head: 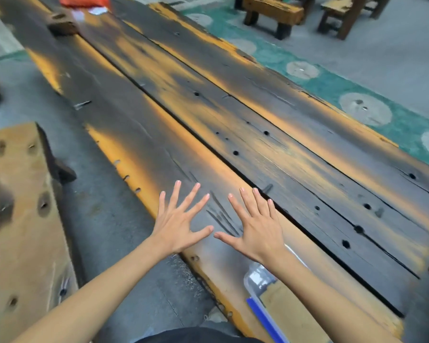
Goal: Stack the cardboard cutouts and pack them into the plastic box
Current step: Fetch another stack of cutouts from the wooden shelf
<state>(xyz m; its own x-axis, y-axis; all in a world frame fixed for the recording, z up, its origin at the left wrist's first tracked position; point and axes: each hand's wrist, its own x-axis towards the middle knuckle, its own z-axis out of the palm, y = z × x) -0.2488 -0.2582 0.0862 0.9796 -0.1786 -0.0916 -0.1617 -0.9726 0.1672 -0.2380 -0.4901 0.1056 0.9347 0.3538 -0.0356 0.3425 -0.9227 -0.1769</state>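
Note:
My left hand and my right hand are held out flat over the dark wooden table, palms down and fingers spread, thumbs almost touching. Neither holds anything. A clear plastic box with a blue strip along its edge lies at the table's near end, partly hidden under my right forearm. Brown cardboard shows inside or beneath it; I cannot tell which.
A wooden bench stands to the left across a gap of grey floor. An orange bag and a wood block lie at the table's far end. Wooden benches stand on the floor at top right, beyond a green painted strip.

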